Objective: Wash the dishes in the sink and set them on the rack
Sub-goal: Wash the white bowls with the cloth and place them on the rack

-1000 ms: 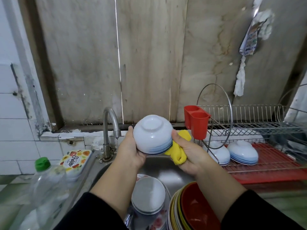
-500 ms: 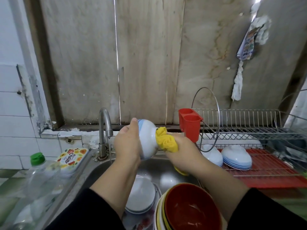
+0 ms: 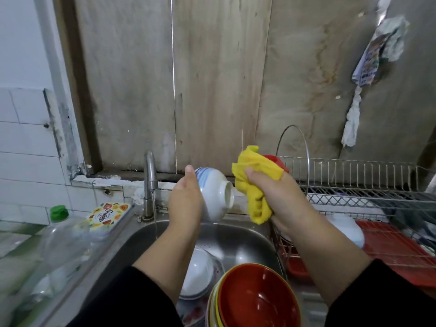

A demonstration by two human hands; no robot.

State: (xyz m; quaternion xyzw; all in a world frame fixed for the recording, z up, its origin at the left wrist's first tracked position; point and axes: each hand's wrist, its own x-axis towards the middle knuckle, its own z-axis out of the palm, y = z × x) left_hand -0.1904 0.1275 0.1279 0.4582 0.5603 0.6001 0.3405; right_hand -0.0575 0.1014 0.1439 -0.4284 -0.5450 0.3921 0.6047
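We rinse the white blue-banded ceramic bowl over the steel sink.
Left hand grips its rim; right hand bunches the yellow cloth; we should tilt it toward the tap's stream.

Person observed by two forearms only. Left hand and right hand bare, no gloves, rings or watch visible. Black sleeves, pushed up toward elbows, plain fabric, forearms uncovered above the sink.
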